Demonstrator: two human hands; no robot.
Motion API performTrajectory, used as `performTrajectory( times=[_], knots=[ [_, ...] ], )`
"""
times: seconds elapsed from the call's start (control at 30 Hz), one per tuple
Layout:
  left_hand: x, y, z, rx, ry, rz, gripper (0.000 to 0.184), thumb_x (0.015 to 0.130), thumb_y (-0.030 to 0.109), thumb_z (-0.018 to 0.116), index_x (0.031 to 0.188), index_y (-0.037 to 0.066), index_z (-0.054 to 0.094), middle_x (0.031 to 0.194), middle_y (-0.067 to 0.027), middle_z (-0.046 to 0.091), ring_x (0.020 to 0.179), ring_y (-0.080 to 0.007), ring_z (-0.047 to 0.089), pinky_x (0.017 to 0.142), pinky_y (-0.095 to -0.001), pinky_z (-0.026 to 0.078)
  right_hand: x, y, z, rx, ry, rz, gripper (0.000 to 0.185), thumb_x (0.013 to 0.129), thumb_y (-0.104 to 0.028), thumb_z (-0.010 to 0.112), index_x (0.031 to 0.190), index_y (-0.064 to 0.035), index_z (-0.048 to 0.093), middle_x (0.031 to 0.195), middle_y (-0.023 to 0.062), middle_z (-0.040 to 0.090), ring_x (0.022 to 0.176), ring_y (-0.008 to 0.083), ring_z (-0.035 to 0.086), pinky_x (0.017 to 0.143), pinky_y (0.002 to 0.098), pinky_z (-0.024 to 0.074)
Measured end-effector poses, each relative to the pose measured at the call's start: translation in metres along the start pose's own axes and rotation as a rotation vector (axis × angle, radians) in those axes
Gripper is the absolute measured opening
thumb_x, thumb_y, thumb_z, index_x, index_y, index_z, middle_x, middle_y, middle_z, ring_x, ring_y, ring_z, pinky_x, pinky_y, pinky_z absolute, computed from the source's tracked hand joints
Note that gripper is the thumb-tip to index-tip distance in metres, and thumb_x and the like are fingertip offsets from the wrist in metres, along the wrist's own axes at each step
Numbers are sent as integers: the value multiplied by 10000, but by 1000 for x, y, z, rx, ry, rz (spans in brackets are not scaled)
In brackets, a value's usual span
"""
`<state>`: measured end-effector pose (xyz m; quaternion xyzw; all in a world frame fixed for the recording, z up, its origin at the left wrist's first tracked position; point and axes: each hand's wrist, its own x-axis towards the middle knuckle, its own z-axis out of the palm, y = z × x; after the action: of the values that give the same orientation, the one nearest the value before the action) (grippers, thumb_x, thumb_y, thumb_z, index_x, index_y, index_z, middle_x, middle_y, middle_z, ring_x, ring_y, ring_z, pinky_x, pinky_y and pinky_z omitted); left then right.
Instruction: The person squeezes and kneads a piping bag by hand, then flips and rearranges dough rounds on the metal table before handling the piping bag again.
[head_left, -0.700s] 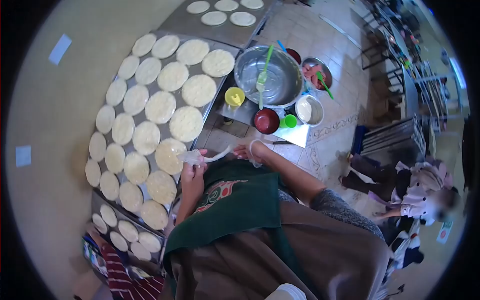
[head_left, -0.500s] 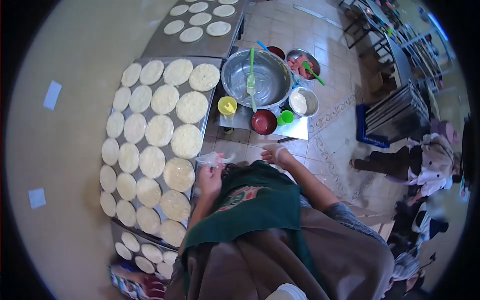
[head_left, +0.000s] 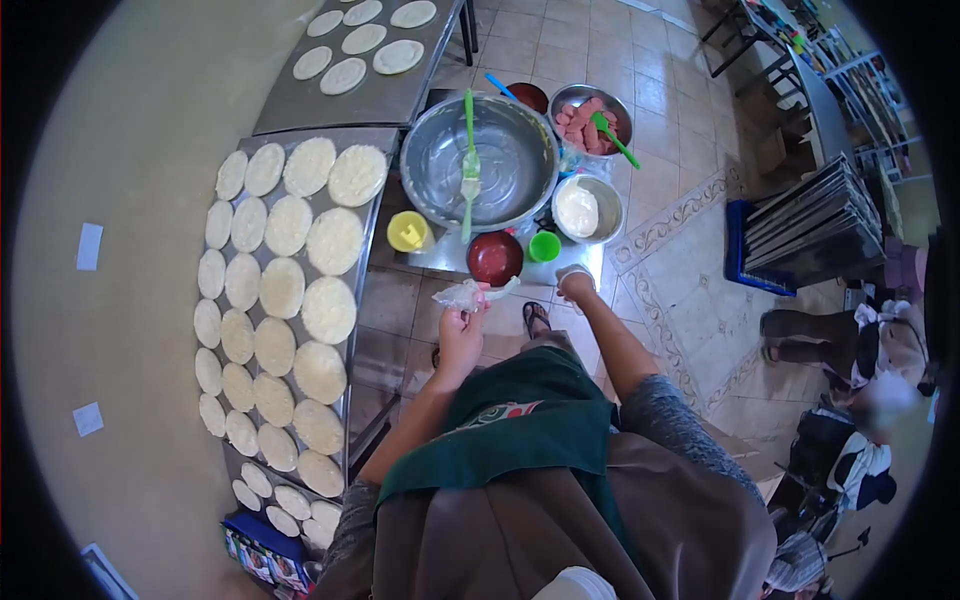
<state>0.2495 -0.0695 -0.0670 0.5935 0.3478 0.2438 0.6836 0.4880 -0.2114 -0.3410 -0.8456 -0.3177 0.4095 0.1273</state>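
Left hand (head_left: 462, 337) pinching crumpled translucent plastic (head_left: 458, 295) between its fingers; plastic held in mid-air, near the red bowl (head_left: 495, 260), a pale end of it trailing toward the right hand (head_left: 576, 285) but apart from it; right hand raised near the green cup (head_left: 544, 247), pale translucent covering over its fingers; cannot tell whether it grasps anything; beyond, a large metal basin (head_left: 415, 175) with a green spatula (head_left: 470, 165) laid across it; to the left, 24 pale flat discs (head_left: 335, 241) in 4 rows of 6 on a metal surface (head_left: 390, 138).
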Motion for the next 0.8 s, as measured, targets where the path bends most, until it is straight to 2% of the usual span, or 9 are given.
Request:
performTrajectory(
  times=[0.07,0.17,0.27,0.33,0.4,0.5,0.6,0.63,0.8],
  knots=[
    [18,-11,32,-12,32,-15,252,948,226,502,1066,14,573,983,-39,607,805,-86,556,766,-246,451,-3,-23,-38,-380,40,-74,268,782,-237,570,885,-1,644,867,185,656,709,294,645,678,400,511],
    [46,-57,75,-56,97,-38,238,941,202,515,1068,9,569,1005,-51,608,819,-93,566,755,-249,466,-12,-39,-73,107,456,80,302,760,-264,576,888,-3,657,900,230,639,803,355,622,759,403,491],
    [72,-108,102,-43,82,-62,239,937,195,523,1069,1,568,1000,-54,606,826,-97,570,750,-248,469,13,-47,-125,190,729,121,347,768,-284,598,954,7,637,904,236,634,856,366,608,823,414,467],
    [87,-144,112,61,82,-48,216,921,140,522,1067,-13,562,991,-79,600,839,-129,580,757,-264,471,36,-50,-156,303,712,45,508,781,-314,597,1181,-7,529,1173,255,540,1082,382,522,929,415,408],
    [95,-177,115,326,71,17,202,892,72,528,1065,-31,550,1006,-118,589,856,-178,597,766,-286,473,61,-64,-188,133,790,-61,619,788,-325,605,1284,-10,411,1277,243,461,1166,372,459,980,403,375],
    [103,-171,123,326,76,-45,241,831,49,574,1055,-37,545,993,-182,578,855,-273,620,750,-338,493,96,-78,-212,-2,628,-62,669,783,-319,616,1331,-38,357,1314,228,433,1217,355,417,1008,394,354],
    [111,-183,122,410,-31,-96,341,808,52,614,1111,-49,494,1004,-192,576,850,-272,631,714,-344,508,137,-63,-207,-97,559,-230,575,799,-274,590,1296,-45,414,1297,223,452,1200,349,440,1007,394,362],
    [113,-194,122,395,-40,-108,374,809,45,616,1144,-44,477,1033,-192,577,845,-256,635,691,-338,511,149,-63,-204,-43,734,-215,343,752,-209,622,1028,-6,605,996,230,614,954,365,589,846,417,466],
    [111,-203,121,451,15,-138,412,794,52,635,1152,-42,455,1062,-200,556,868,-267,631,705,-359,510,163,-58,-231,-31,860,-310,226,794,-189,527,771,-12,666,703,222,612,674,361,615,645,438,489]
  ],
)
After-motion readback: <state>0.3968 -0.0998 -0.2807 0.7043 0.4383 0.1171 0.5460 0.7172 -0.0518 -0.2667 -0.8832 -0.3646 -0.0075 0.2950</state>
